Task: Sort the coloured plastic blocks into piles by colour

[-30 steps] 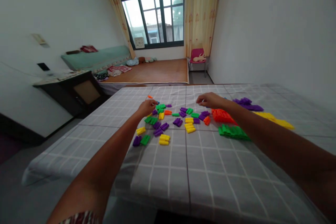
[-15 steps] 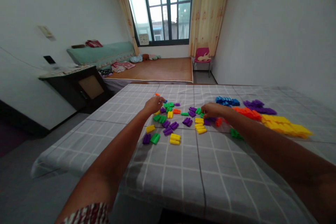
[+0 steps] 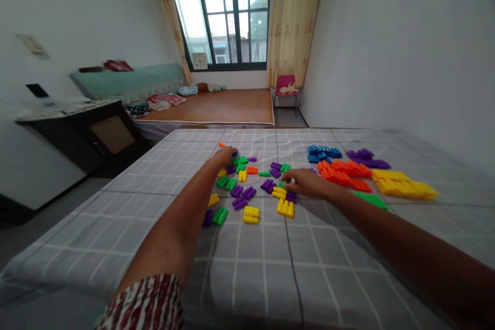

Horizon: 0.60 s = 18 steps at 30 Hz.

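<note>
Small tube-shaped plastic pieces, some joined side by side, lie scattered over a grey checked tablecloth (image 3: 255,247). My left hand (image 3: 225,155) is at the far left of the scatter, its fingers pinched on a blue plastic piece (image 3: 235,154). Close by are green pieces (image 3: 240,161) and an orange piece (image 3: 221,145). On the right side of the scatter, my right hand (image 3: 305,182) has bent fingers closed on a green plastic piece (image 3: 282,184), partly hidden. Just below its fingertips are yellow pieces (image 3: 285,208) and a purple piece (image 3: 291,197).
Sorted by colour at the right lie blue (image 3: 324,153), purple (image 3: 367,159), orange (image 3: 344,174), yellow (image 3: 404,184) and green (image 3: 370,199) groups. Beyond the table are a bed (image 3: 228,105), a pink chair (image 3: 286,85) and a dark cabinet (image 3: 112,134).
My right hand has come nearer to me, and the yellow pieces below it have shifted and turned. My left hand stays at the blue piece. The whole view has swung slightly.
</note>
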Motion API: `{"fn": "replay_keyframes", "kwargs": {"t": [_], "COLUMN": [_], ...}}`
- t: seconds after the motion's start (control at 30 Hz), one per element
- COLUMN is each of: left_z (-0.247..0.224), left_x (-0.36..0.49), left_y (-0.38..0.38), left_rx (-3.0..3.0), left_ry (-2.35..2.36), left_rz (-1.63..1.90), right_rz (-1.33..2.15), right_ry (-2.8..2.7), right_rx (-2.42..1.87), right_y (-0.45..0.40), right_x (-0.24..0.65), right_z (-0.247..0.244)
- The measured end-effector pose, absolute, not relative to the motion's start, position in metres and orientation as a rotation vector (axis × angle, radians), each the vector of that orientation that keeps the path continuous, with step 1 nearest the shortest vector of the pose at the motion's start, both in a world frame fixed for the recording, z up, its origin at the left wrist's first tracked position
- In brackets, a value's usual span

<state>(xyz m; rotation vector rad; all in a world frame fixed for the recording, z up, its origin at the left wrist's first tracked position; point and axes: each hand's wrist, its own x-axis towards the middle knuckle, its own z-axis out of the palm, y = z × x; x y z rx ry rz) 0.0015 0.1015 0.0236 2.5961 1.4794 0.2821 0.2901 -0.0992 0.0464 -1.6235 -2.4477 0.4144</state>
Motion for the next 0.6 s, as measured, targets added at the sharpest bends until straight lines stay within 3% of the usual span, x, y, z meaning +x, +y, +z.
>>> {"fn": "replay_keyframes", "kwargs": {"t": [0.23,0.43,0.6], "left_z": [0.048,0.052,0.037], "left_x": [0.040,0.156,0.240], "left_y": [0.083,0.048,0.037], "left_rx": [2.622,2.159,1.788], "left_ry": [1.484,1.010,1.056], "left_rz": [0.370,0.717,0.700], "right_rz": [0.341,0.248,0.314], "right_ry": [-2.364,-2.396,-2.427], "right_rx": [-1.559,-1.528,-1.463], "right_y": [-0.114,-0.146,-0.168], "right_x": [0.307,0.314,0.332], "right_z": [0.043,0.045,0.048]}}
